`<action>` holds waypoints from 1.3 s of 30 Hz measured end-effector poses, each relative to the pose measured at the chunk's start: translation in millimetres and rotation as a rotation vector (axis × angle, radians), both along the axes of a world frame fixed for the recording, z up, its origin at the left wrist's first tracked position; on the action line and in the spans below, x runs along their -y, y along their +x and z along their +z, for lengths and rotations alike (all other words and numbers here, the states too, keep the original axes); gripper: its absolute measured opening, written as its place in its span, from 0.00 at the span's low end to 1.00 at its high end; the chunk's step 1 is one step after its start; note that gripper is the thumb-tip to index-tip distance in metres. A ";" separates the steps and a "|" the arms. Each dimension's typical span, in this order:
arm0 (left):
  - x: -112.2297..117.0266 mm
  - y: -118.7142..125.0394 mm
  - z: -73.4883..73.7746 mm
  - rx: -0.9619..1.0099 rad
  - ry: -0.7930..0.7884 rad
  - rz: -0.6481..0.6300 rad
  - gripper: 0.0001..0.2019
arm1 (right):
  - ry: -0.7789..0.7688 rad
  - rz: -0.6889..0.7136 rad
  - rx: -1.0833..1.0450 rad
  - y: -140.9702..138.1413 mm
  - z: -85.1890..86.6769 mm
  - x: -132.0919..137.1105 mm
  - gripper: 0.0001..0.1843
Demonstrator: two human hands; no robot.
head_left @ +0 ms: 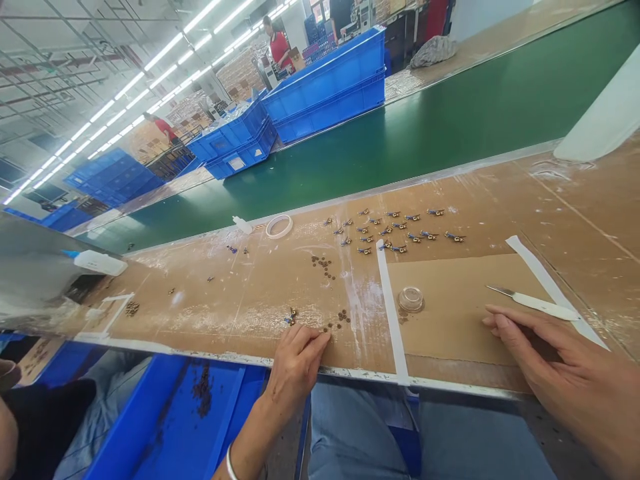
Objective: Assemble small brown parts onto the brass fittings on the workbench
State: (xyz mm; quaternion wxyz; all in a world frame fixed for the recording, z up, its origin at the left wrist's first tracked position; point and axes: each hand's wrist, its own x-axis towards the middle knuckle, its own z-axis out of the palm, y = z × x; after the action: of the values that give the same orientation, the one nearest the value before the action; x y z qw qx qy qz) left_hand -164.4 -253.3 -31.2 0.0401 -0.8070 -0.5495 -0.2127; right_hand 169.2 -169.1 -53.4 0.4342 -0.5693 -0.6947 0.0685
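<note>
My left hand point(299, 357) rests at the table's front edge, thumb and fingertips drawn together beside loose small dark round pieces point(342, 317). Anything pinched there is too small to make out. Just beyond its knuckles lies a small blue and gold-coloured figure-like part point(291, 316). My right hand point(555, 367) hovers over the right side of a cardboard sheet point(455, 287), fingers stretched leftward and thumb close beneath them; no held object shows. Nearest to it is a white-handled knife point(543, 305), its blade pointing left. A small clear round container point(411, 299) stands on the sheet.
Several similar small parts point(393, 230) lie in rows behind the sheet. More dark pieces point(323, 263), a tape roll point(279, 227) and white bottles point(100, 262) are on the table. Beyond runs a green conveyor point(450, 120) with blue crates point(325, 80). Another person's arm point(7, 427) appears at left.
</note>
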 end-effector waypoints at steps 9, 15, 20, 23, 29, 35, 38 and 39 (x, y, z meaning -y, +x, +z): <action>-30.6 17.8 14.2 -0.059 -0.032 0.112 0.06 | 0.047 0.005 0.025 0.2 0.5 -0.4 0.18; -47.6 22.6 16.0 -0.211 -0.171 0.119 0.05 | 0.039 0.002 0.008 1.8 -6.4 0.2 0.18; -54.5 27.5 20.6 -0.262 -0.278 0.172 0.05 | 0.067 0.018 0.001 2.1 -5.6 -1.2 0.17; -56.6 31.8 25.6 -0.298 -0.357 0.198 0.07 | 0.068 0.012 -0.001 2.1 -5.3 -1.4 0.16; -58.2 35.7 29.0 -0.370 -0.387 0.186 0.07 | 0.076 0.022 0.009 2.6 -4.3 -0.6 0.16; -57.6 36.0 24.8 -0.395 -0.337 0.158 0.08 | 0.098 0.017 0.016 1.3 -1.6 -0.2 0.16; -58.4 33.8 25.8 -0.381 -0.360 0.146 0.10 | 0.088 0.002 0.026 2.2 -4.4 -0.4 0.16; -59.0 32.2 26.5 -0.352 -0.381 0.142 0.10 | 0.088 0.002 0.026 2.6 -5.6 -0.4 0.16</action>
State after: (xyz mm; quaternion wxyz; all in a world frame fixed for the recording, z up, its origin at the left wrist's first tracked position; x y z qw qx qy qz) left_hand -132.3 -194.2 -4.6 -0.0027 -0.7838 -0.6196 0.0415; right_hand 171.9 -168.6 -59.0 0.4495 -0.5498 -0.7033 0.0310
